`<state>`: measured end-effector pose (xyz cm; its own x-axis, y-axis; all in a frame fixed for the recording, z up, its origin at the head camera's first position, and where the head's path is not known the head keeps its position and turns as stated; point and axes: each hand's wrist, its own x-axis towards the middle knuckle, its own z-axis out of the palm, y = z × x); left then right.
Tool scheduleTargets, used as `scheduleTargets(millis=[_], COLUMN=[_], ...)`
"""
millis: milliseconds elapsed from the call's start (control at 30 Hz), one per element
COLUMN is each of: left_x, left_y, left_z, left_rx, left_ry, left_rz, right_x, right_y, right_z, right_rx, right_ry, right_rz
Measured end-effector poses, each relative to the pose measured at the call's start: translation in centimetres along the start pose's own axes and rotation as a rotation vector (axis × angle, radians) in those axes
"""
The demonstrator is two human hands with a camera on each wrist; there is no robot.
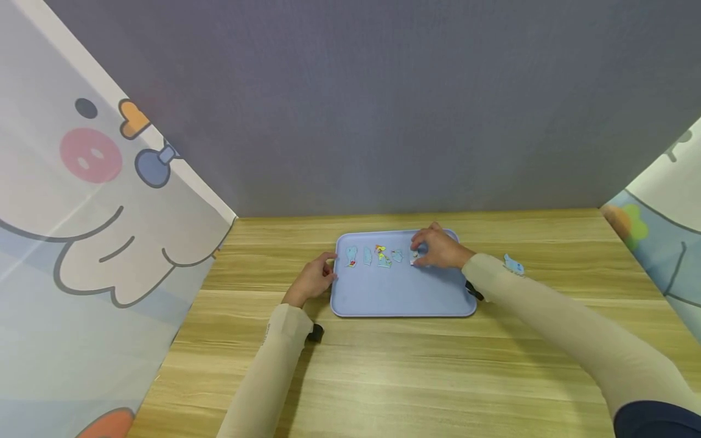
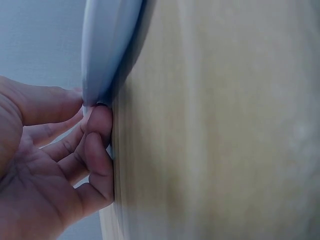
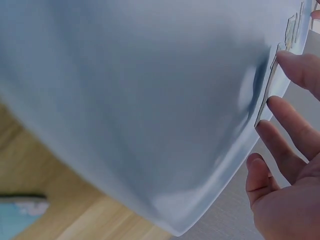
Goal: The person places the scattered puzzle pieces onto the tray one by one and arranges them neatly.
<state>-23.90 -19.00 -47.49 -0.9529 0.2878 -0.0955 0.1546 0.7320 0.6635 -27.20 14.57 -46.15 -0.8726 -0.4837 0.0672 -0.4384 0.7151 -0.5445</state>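
Note:
A light-blue tray [image 1: 402, 295] lies on the wooden table, with several flat, irregular puzzle pieces in a row along its far half. My left hand [image 1: 313, 280] pinches the tray's left edge; in the left wrist view the thumb is on the rim [image 2: 102, 55] and curled fingers sit beneath it. Over the right end of the row, my right hand [image 1: 440, 248] grips a puzzle piece [image 1: 413, 256] by its edges between thumb and fingers. In the right wrist view that piece [image 3: 266, 92] appears edge-on, close to the tray surface. Left of it is a yellow-printed piece [image 1: 383, 257].
Another light-blue piece [image 1: 513, 264] lies on the table [image 1: 383, 377] to the right of the tray, beyond the right forearm. A grey partition [image 1: 383, 121] stands behind the table. Cartoon-printed panels [image 1: 66, 201] flank both sides.

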Motion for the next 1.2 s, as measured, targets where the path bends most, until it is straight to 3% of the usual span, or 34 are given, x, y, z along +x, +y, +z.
scheduleTargets(millis=[633, 1000, 1200], left_x=[-0.1, -0.3, -0.4], left_y=[0.2, 0.1, 0.2], left_z=[0.0, 0.0, -0.1], left_rx=[0.015, 0.023, 0.022], left_ry=[-0.006, 0.004, 0.003], left_rz=[0.012, 0.004, 0.002], right_x=[-1.1, -3.6, -5.1], right_y=[0.0, 1.1, 2.0], right_z=[-0.8, -2.8, -3.6], right_rx=[-0.025, -0.018, -0.044], right_ry=[0.017, 0.055, 0.096], right_rz=[-0.034, -0.014, -0.044])
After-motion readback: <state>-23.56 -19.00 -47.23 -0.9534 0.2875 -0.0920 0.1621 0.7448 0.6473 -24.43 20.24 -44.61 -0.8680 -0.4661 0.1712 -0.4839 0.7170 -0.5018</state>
